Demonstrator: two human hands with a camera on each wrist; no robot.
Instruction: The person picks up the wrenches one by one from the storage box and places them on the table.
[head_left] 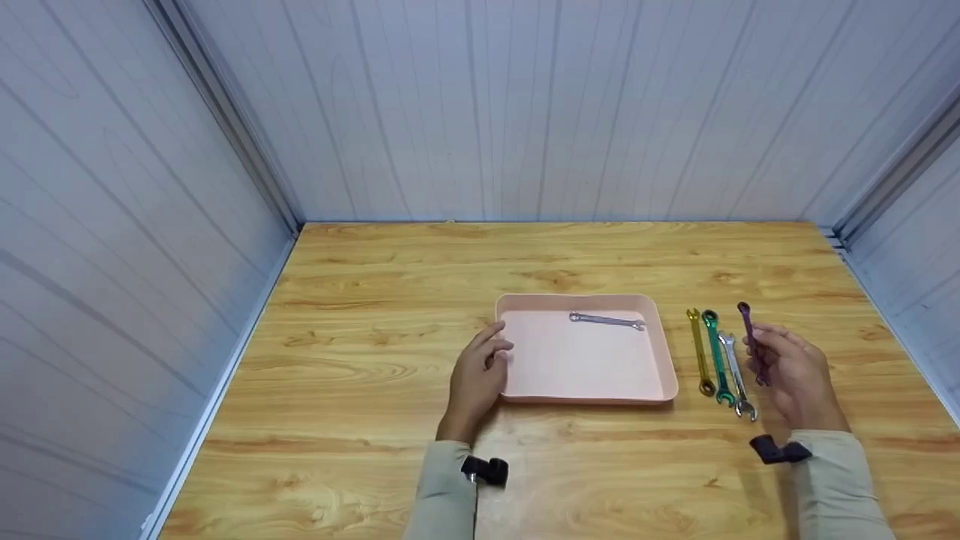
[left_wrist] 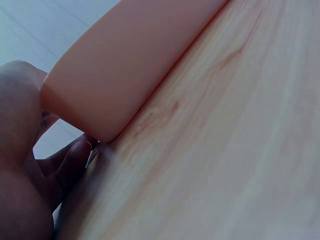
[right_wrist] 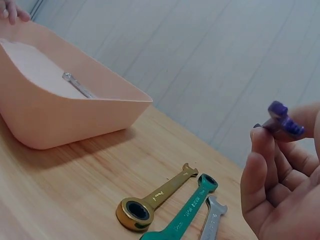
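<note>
A purple wrench (head_left: 751,341) is pinched upright between the fingers of my right hand (head_left: 799,375), raised a little off the table. Beside it lie a gold ratchet wrench (head_left: 700,356), a green one (head_left: 717,360) and a silver wrench (head_left: 735,371), side by side on the wood. My left hand (head_left: 478,375) grips the left side of a shallow pink tray (head_left: 667,364); its fingers hook over the rim, while the left wrist view has the thumb (left_wrist: 75,160) outside, low by the corner. Inside the tray, near its back wall, rests another silver wrench (head_left: 606,321).
The wood-grain table (head_left: 360,330) carries the tray and the loose wrenches. Pale panel walls (head_left: 510,112) enclose it at the back, left and right. A small black wrist mount (head_left: 487,471) sits on each sleeve.
</note>
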